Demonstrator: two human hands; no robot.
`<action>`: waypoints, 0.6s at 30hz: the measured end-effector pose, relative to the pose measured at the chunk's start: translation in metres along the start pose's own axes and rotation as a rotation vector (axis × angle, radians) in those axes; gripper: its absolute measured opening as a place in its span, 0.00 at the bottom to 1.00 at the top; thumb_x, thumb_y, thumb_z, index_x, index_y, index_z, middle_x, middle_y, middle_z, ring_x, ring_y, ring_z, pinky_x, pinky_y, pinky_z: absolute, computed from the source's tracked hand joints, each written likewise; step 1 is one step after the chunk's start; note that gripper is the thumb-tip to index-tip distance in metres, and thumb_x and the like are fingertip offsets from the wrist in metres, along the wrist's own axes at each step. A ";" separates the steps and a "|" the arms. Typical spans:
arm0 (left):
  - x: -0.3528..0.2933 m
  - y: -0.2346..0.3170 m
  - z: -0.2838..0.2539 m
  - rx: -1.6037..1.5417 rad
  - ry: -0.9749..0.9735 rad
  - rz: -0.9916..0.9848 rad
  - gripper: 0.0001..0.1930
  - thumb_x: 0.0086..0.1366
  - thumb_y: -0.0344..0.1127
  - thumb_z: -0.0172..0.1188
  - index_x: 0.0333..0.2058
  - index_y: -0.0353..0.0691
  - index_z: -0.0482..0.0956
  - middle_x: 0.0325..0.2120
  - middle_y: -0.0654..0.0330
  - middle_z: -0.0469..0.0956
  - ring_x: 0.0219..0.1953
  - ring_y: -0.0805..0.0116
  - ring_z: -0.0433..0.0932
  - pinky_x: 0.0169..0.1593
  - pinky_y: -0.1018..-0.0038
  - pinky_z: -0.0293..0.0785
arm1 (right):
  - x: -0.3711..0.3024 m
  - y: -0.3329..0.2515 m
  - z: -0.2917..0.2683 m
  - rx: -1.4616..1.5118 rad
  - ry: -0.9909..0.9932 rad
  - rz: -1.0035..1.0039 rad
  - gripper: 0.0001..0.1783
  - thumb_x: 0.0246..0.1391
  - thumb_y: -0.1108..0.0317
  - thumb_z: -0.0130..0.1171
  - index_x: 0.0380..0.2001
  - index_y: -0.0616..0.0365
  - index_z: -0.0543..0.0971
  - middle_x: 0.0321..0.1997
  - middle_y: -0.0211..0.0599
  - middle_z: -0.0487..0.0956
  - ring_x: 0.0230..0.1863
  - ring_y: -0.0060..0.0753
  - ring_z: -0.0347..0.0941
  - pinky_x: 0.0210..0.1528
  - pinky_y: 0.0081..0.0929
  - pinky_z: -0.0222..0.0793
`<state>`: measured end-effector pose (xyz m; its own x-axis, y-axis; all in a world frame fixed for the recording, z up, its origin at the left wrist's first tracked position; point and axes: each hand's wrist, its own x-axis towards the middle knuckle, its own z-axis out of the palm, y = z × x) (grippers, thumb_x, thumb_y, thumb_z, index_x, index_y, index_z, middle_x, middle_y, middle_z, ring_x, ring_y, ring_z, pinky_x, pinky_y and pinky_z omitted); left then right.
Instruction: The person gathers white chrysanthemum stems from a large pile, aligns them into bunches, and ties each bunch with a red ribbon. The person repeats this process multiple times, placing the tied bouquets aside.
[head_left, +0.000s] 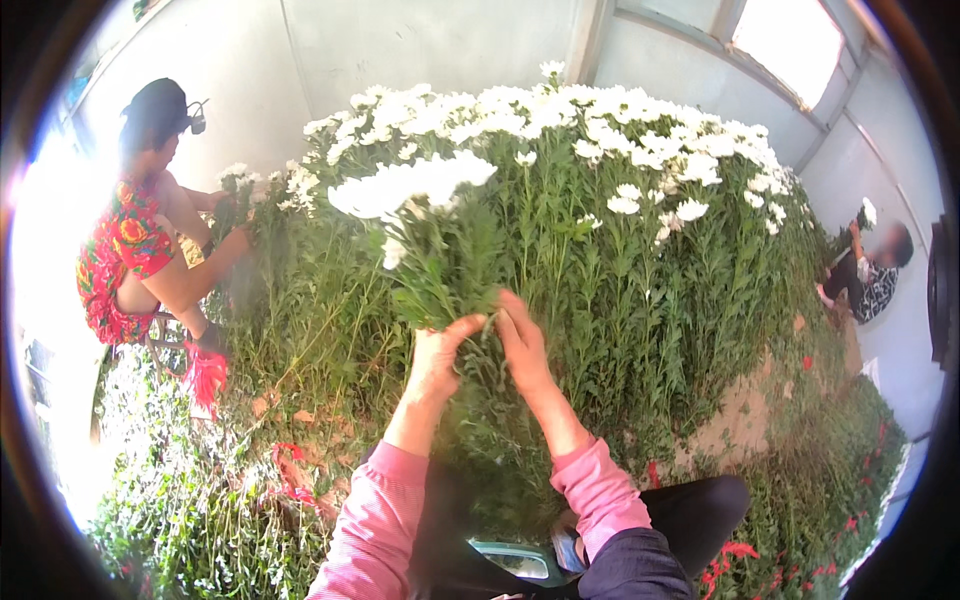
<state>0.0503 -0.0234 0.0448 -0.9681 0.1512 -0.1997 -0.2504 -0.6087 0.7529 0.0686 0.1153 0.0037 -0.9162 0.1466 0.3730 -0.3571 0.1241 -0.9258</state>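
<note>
Mid-bundling: left hand (437,352) clamps the stems of a white chrysanthemum bunch (420,200) held up in front of the big flower pile (640,220), right hand (522,345) pinching the stems beside it; next likely needs stem alignment.

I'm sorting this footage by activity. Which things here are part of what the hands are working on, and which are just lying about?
In hand:
- bunch of white flowers, stems held by left hand and right hand
- big heap of white flowers behind it

Lying about:
- red ties on the ground
- cut green stems
- teal container by the knees
</note>
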 end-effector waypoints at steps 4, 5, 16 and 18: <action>-0.006 0.017 -0.024 0.099 0.018 0.099 0.16 0.58 0.23 0.63 0.46 0.29 0.76 0.39 0.51 0.83 0.36 0.63 0.84 0.38 0.68 0.84 | -0.018 0.060 0.013 0.841 -0.280 0.757 0.45 0.67 0.32 0.32 0.68 0.63 0.63 0.67 0.47 0.69 0.70 0.44 0.60 0.70 0.39 0.56; -0.009 0.018 -0.037 0.149 0.043 0.142 0.17 0.58 0.24 0.64 0.47 0.29 0.76 0.40 0.50 0.83 0.36 0.62 0.84 0.38 0.68 0.84 | -0.023 0.069 0.017 0.793 -0.317 0.832 0.46 0.66 0.31 0.32 0.68 0.62 0.62 0.69 0.47 0.66 0.72 0.44 0.57 0.71 0.40 0.54; -0.191 0.279 0.099 0.654 -0.376 0.701 0.18 0.71 0.41 0.50 0.46 0.31 0.77 0.35 0.59 0.76 0.38 0.68 0.76 0.45 0.73 0.73 | -0.073 0.101 -0.049 -0.642 -0.844 0.826 0.40 0.64 0.42 0.50 0.66 0.65 0.66 0.77 0.48 0.52 0.78 0.47 0.43 0.77 0.40 0.43; -0.201 0.239 0.140 0.963 -0.403 1.123 0.18 0.69 0.41 0.53 0.44 0.30 0.79 0.36 0.56 0.79 0.38 0.67 0.79 0.43 0.74 0.76 | -0.049 0.034 -0.078 -0.482 -0.497 0.805 0.47 0.61 0.45 0.58 0.71 0.64 0.55 0.77 0.50 0.51 0.78 0.46 0.44 0.78 0.41 0.41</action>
<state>0.1843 -0.0904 0.3524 -0.5525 0.2635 0.7908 0.8331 0.1462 0.5334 0.1159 0.1893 -0.0414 -0.8609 -0.0458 -0.5068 0.3977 0.5608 -0.7262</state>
